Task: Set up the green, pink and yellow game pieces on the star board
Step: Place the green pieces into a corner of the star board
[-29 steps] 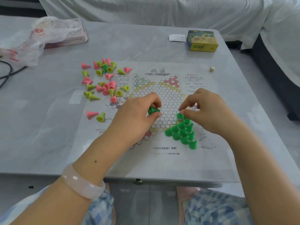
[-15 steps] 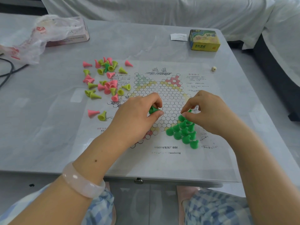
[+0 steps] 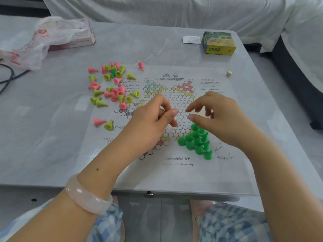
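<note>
The paper star board (image 3: 178, 100) lies flat on the table. Several green pieces (image 3: 197, 140) stand packed in its lower right point. A loose heap of pink and yellow pieces (image 3: 113, 88) lies left of the board, with one green piece (image 3: 113, 73) among them. My left hand (image 3: 150, 123) hovers over the board's middle, fingers curled round a green piece (image 3: 164, 112) of which only a sliver shows. My right hand (image 3: 218, 116) hangs just above the green group, thumb and forefinger stretched toward the left hand and apart, nothing between them.
A yellow game box (image 3: 219, 43) and a white card (image 3: 191, 39) sit at the back right, a small die (image 3: 229, 73) nearer. A plastic bag (image 3: 43, 39) over a pink box (image 3: 78, 41) and a black cable (image 3: 8, 75) lie at the far left.
My right hand has lifted off the top of the green group and moved up and left toward my left hand. The green piece in my left hand is now nearly hidden.
</note>
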A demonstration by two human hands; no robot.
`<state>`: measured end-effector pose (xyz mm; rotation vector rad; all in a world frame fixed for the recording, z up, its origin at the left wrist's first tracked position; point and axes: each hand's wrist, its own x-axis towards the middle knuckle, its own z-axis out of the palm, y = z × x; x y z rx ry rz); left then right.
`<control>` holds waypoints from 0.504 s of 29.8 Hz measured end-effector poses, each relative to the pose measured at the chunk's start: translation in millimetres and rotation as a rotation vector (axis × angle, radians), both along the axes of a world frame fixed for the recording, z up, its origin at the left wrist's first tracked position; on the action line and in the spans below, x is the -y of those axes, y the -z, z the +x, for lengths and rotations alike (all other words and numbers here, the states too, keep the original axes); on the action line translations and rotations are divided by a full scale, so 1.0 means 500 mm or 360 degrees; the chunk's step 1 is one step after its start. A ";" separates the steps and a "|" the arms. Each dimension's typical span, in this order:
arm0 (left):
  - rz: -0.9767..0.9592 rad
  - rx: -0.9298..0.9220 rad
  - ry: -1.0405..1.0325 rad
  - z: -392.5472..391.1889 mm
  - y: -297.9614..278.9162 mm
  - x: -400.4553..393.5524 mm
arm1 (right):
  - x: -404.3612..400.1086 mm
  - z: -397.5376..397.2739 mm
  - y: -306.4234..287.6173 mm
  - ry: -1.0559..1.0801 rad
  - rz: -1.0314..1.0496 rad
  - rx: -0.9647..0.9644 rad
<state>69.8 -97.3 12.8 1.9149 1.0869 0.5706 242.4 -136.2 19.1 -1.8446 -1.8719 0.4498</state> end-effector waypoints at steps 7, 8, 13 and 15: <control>-0.0137 0.0104 0.0064 0.001 -0.004 0.006 | 0.004 -0.029 -0.007 -0.0116 0.0127 -0.0290; -0.0144 0.0090 0.0078 0.002 -0.004 0.006 | 0.004 -0.029 -0.007 -0.0111 0.0138 -0.0303; -0.0074 0.0006 0.0113 0.002 -0.004 0.005 | 0.003 -0.029 -0.005 -0.0079 0.0156 -0.0338; -0.0042 -0.0073 0.0088 -0.001 -0.002 0.004 | 0.003 -0.025 -0.005 -0.0034 0.0175 -0.0314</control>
